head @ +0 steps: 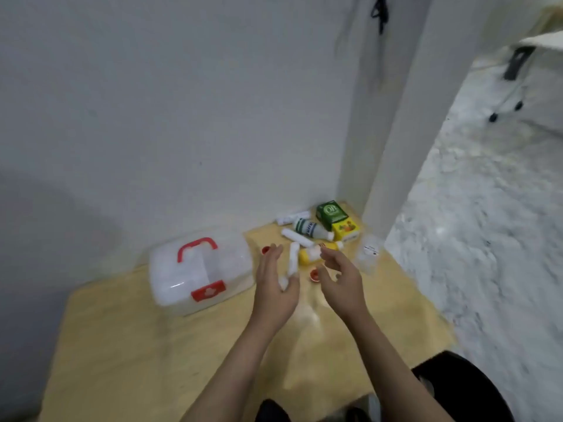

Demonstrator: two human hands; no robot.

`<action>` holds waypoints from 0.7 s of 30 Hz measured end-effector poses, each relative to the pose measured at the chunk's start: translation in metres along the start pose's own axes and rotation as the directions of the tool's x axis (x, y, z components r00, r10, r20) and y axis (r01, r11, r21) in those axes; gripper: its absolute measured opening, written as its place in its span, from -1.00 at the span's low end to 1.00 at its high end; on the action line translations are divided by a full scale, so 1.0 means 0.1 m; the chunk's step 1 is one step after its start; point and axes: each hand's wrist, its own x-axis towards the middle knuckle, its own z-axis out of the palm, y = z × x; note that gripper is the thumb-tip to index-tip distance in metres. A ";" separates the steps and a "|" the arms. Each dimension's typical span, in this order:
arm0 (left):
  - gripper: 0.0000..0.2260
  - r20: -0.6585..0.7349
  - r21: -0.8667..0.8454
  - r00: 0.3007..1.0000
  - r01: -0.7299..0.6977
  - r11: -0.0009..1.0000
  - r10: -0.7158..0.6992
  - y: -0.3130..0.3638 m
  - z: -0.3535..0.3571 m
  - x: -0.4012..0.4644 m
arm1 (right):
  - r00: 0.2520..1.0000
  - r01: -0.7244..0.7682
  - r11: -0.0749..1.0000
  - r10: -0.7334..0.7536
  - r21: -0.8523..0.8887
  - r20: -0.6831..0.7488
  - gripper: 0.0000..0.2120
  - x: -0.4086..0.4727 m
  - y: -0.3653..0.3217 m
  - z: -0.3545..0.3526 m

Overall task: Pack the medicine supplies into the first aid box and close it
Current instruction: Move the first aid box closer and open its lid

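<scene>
The head view is blurred by motion, but the main things can be made out. A wooden bench [122, 345] is seen in a corner of white walls. The first aid box [201, 269], clear with a red handle and a red latch, is placed on the left part of the bench, and its lid appears to be down. Nothing can be recognised inside it.

The supplies are gathered at the far right corner, well apart from the box: a green carton [331, 214], a yellow carton [345, 229], a white bottle [312, 230], a yellow bottle [310, 254], several white rolls, and a clear bag [368, 252]. Two small red caps [313, 275] are lying near the hands.

The left hand [274, 287] is held over the bench with the fingers stretched wide; a white roll [292, 263] is seen just beside its thumb, but whether it is gripped cannot be told. The right hand [341, 281] is half curled, with the fingers loosely open, and nothing is seen in it.

It is judged that the task is only at its start: the box must be opened, all supplies must be packed, and the lid must be closed.
</scene>
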 end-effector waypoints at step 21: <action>-0.34 -0.528 0.316 0.829 -0.007 0.949 0.182 -1.64 -1.48 -0.41 | 0.588 0.770 0.635 -0.664 -0.066 0.462 -0.47 0.13 0.00 1.67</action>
